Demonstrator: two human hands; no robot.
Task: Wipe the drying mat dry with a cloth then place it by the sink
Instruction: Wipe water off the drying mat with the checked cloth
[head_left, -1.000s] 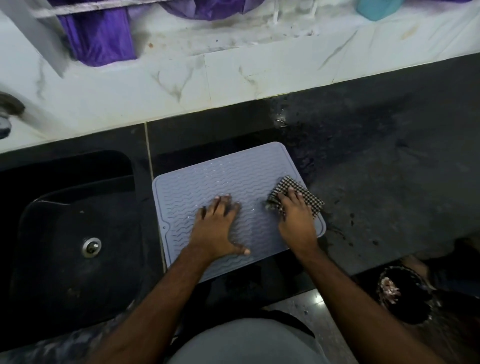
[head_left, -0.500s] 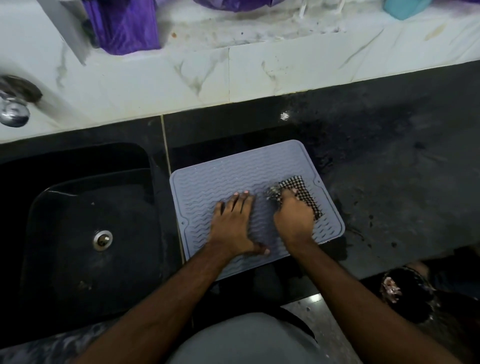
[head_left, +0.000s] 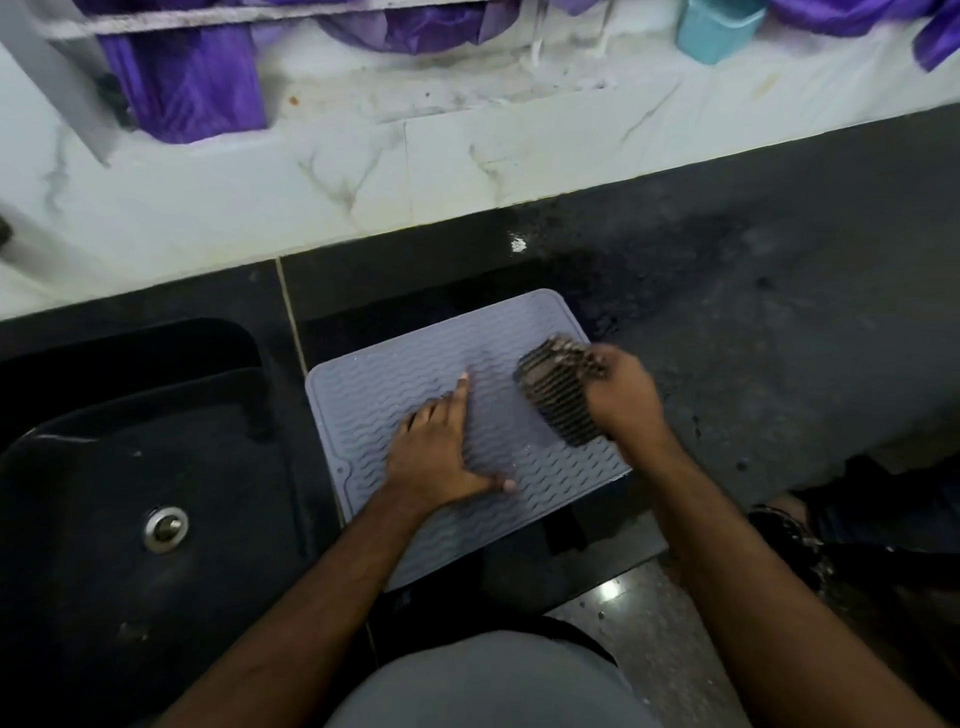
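On the wavy-ribbed grey drying mat (head_left: 410, 384), left hand (head_left: 434, 457) flat, right hand (head_left: 621, 395) fingers clutching checked cloth (head_left: 558, 395).

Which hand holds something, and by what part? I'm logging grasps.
The right hand grips the checkered cloth by its bunched right edge; the left hand only presses the drying mat.

Bare desk (head_left: 779, 332) lies open right of the mat (head_left: 415, 364). The sink (head_left: 130, 467) drops away just left of it. The wall (head_left: 363, 182) bounds the rear.
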